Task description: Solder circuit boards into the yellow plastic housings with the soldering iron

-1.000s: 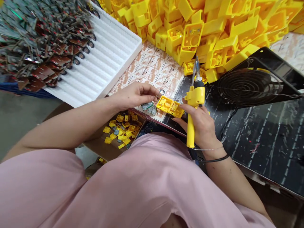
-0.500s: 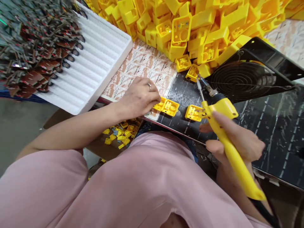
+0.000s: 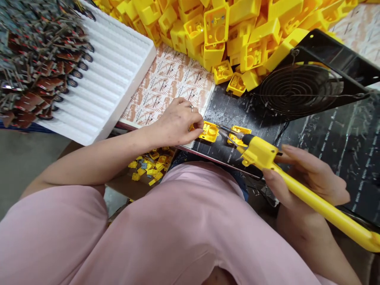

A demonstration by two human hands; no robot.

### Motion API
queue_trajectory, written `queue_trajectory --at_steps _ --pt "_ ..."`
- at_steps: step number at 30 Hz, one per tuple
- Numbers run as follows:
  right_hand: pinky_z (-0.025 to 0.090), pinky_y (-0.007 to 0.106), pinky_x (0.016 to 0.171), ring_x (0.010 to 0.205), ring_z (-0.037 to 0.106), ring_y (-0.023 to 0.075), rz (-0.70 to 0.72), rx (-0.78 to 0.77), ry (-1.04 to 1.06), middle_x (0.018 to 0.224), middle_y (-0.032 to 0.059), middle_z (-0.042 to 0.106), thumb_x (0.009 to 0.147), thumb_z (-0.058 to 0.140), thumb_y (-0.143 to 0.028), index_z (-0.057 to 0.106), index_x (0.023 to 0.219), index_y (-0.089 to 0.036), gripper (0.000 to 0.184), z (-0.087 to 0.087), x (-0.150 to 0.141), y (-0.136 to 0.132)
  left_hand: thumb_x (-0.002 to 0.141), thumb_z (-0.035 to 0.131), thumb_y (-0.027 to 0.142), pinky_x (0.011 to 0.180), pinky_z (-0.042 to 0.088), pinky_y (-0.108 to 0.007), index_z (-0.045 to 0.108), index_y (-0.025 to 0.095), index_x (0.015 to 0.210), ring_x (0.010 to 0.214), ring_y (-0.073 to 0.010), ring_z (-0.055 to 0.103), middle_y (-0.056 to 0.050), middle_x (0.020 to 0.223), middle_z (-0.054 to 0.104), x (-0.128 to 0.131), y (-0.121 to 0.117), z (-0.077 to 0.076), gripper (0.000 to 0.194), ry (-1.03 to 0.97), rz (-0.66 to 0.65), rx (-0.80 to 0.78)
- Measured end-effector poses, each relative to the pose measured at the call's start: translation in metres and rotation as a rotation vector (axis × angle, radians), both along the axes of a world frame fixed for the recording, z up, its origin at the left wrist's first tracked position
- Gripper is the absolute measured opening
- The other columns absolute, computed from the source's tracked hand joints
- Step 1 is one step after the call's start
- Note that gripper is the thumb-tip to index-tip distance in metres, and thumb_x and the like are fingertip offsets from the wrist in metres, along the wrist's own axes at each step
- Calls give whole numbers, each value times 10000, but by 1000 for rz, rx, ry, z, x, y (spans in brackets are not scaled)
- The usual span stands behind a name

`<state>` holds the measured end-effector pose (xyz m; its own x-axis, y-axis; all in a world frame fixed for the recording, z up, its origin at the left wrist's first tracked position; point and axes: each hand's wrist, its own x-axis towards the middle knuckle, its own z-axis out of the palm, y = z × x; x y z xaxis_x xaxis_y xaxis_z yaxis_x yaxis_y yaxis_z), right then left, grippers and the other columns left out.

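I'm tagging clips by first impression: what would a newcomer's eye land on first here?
Probably the large heap of bright yellow plastic housings across the top of the view. Next, likely the long yellow soldering-type tool in the right hand, its tip by small open yellow cases near the middle. At upper left, dark circuit boards crowd a ribbed white foam tray.

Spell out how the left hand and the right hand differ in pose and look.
The left hand bends down with its fingertips at a small yellow case, while the right hand has its fingers around the yellow handle of a tool. The left hand wears a ring; no ring shows on the right hand. Both are bare. Whether the left fingers grip anything cannot be made out.
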<state>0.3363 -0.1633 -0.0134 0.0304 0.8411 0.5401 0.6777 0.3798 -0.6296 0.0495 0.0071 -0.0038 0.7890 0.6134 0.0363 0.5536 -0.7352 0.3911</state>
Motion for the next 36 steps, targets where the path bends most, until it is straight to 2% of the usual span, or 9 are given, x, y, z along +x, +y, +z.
queue_trajectory --at_steps 4,8,11,20,24,26,32,35,36 --pt "614 333 532 703 780 215 137 64 -49 922 -6 825 897 843 -159 712 1342 -345 500 15 -6 1 939 529 331 1047 452 -526 768 212 802 897 -250 632 -68 834 775 5 -2 0 300 88 -31 91" --pt "545 285 456 639 761 186 254 25 -175 774 -19 782 890 856 -129 699 1077 -303 301 24 -11 14 948 498 316 1055 476 -537 765 210 800 889 -258 641 -69 798 756 7 -4 1 323 132 -57 176" --pt "513 244 434 608 753 158 311 108 -200 734 -3 770 960 815 -210 674 951 -253 148 27 -14 24 975 474 307 1042 497 -539 741 212 797 889 -255 652 -57 789 743 9 -6 5 334 204 -81 254" --pt "608 243 569 680 768 146 430 85 -192 840 -7 810 877 877 -148 708 973 -240 215 29 -14 29 993 482 211 1075 550 -522 651 212 799 996 -265 707 -40 778 675 22 -9 23 257 418 -181 355" --pt "637 277 667 720 766 158 346 -7 -150 809 9 775 1003 750 -234 716 968 -242 50 29 -8 20 1003 451 164 1028 586 -502 672 211 837 991 -282 726 -50 780 698 22 -9 22 280 473 -244 435" --pt "629 289 642 688 752 166 294 -19 -159 758 11 752 1052 675 -304 727 918 -257 152 26 -6 18 1005 442 170 1016 584 -491 672 217 842 973 -266 715 -35 777 686 21 -8 20 286 456 -256 470" --pt "619 288 585 646 741 160 272 14 -189 754 18 760 1079 642 -367 716 894 -252 230 17 -6 18 1034 398 221 1012 567 -489 674 230 834 937 -247 688 -34 764 669 20 -8 21 341 461 -245 458" --pt "618 288 562 639 753 170 270 57 -141 765 -5 776 1027 726 -303 732 1020 -271 33 20 -7 19 1055 396 237 1039 548 -514 671 232 833 949 -252 689 -42 819 719 20 -9 23 354 478 -229 433" --pt "623 290 564 648 763 176 257 62 -151 800 -11 797 990 773 -262 738 1106 -287 124 21 -7 19 1062 402 238 1058 536 -530 672 229 829 955 -253 690 -44 844 736 20 -10 23 356 473 -214 418"
